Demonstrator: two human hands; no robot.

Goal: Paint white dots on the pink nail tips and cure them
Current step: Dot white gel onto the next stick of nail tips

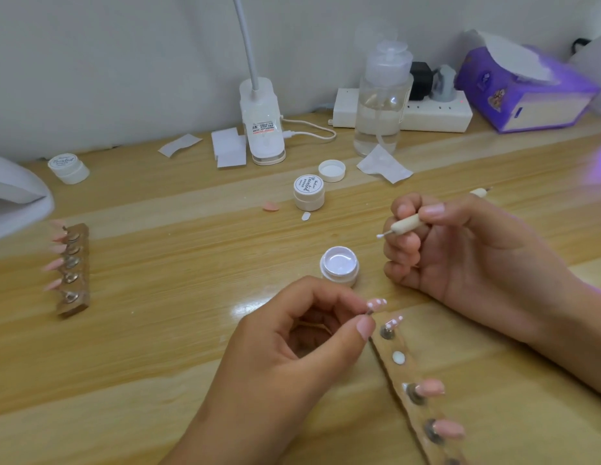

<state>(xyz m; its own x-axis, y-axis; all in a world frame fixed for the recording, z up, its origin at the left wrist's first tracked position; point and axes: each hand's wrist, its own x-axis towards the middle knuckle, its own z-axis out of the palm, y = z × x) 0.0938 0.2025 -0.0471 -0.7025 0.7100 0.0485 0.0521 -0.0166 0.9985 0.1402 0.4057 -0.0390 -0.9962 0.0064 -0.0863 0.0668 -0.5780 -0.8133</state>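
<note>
My left hand (294, 347) pinches a small stand carrying a pink nail tip (376, 303) with white dots on it, just above the near wooden holder strip (405, 374). On that strip stand one dotted pink tip (393, 323), two plain pink tips (432, 387) and a white blob. My right hand (460, 250) grips a cream dotting tool (405, 226), its tip white with gel, above and to the right of an open jar of white gel (339, 265).
A second wooden strip (72, 270) of pink tips lies at the left beside a white curing lamp (13, 196). Behind stand a closed jar (309, 193), a loose lid (331, 170), a pump bottle (383, 102), a clip lamp (262, 122), a power strip and a purple tissue box (524, 92).
</note>
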